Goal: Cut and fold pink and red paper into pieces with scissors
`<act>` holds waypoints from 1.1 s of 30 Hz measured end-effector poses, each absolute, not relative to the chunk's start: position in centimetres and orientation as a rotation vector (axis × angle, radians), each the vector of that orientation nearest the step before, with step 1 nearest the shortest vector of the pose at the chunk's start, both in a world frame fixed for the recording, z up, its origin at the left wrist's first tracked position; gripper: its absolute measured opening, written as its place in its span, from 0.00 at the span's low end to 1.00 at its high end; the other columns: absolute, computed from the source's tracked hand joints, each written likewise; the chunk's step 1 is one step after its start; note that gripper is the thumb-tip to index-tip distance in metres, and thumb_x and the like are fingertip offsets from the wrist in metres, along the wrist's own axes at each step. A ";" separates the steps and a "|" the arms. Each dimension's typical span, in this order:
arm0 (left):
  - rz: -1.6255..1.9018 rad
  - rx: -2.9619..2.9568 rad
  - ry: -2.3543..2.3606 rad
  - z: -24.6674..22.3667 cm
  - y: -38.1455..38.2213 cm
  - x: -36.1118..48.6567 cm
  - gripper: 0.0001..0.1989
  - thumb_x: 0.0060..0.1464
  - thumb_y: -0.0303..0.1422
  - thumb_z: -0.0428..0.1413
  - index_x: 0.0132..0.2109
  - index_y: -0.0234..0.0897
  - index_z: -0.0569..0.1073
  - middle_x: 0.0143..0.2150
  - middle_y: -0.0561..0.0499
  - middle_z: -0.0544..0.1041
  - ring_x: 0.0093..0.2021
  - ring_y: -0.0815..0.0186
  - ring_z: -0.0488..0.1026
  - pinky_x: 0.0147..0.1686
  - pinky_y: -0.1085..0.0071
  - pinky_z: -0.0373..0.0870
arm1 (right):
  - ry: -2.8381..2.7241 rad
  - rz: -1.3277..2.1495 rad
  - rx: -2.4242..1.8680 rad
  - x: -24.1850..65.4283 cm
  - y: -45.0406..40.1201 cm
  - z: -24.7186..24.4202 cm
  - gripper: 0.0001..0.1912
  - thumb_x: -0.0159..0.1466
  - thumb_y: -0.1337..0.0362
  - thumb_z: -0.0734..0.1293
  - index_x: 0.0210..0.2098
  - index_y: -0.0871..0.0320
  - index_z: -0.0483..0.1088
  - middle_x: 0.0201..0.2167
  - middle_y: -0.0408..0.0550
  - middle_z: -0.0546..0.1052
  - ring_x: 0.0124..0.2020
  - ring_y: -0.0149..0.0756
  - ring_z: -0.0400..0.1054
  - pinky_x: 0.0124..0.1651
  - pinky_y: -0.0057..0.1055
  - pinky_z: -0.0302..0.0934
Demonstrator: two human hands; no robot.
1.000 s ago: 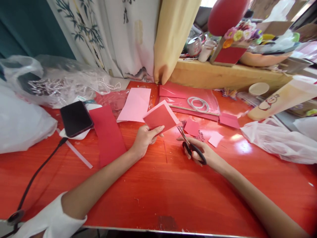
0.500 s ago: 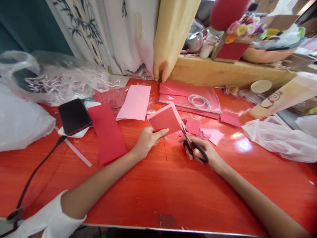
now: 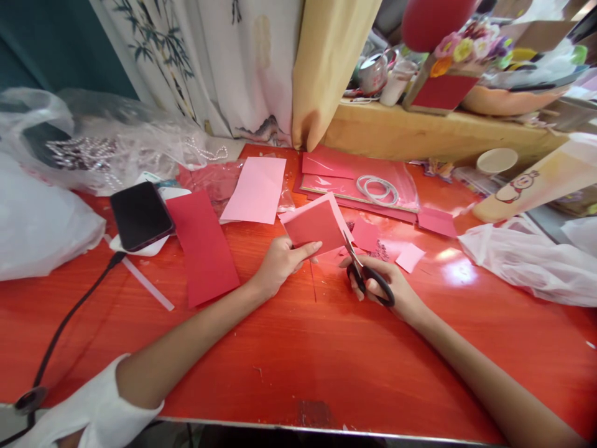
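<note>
Between thumb and fingers, my left hand grips a piece of red paper laid against pink paper, above the middle of the red table. My right hand is closed around the black handles of a pair of scissors. The blades meet the right edge of the held paper. Small red and pink paper pieces lie behind my right hand. A long red sheet and a pink sheet rest left of the held paper.
At the left are a black phone-like device with a cable and plastic bags. Packaged red paper with a coiled white cord lies at the back. A cup and a thin white bag are at the right.
The view has shifted slightly. Both hands keep their hold, and the scissor blades remain at the paper's right edge.
</note>
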State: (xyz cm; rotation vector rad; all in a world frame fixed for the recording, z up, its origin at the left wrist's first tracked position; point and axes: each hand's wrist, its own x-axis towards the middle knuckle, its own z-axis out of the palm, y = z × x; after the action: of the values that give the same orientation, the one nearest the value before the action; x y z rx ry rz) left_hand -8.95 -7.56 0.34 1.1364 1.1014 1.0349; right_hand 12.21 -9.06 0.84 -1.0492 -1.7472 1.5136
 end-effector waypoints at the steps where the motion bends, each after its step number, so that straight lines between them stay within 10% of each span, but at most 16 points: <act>1: 1.037 1.137 1.100 0.3 -7.6 -9.0 0.19 0.46 0.45 0.57 0.21 0.32 0.69 0.13 0.60 0.49 0.15 0.78 0.45 0.16 0.73 0.38 | -1.748 1.517 -1.049 12.2 -9.1 0.9 0.28 0.54 0.43 0.64 0.43 0.60 0.65 0.19 0.41 0.65 0.18 0.27 0.52 0.21 0.27 0.43; 33: 1.064 1.119 1.081 0.2 -7.5 -8.9 0.19 0.47 0.44 0.57 0.21 0.33 0.69 0.13 0.60 0.49 0.15 0.78 0.44 0.16 0.74 0.38 | -1.689 1.522 -1.043 12.4 -9.1 0.0 0.23 0.56 0.47 0.65 0.43 0.57 0.67 0.22 0.42 0.66 0.21 0.30 0.58 0.27 0.30 0.50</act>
State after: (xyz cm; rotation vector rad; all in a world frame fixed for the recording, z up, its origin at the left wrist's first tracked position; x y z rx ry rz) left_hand -8.94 -7.53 0.20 1.1189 1.0807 1.0641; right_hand 12.43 -9.06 0.01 -1.0427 -1.6890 1.5216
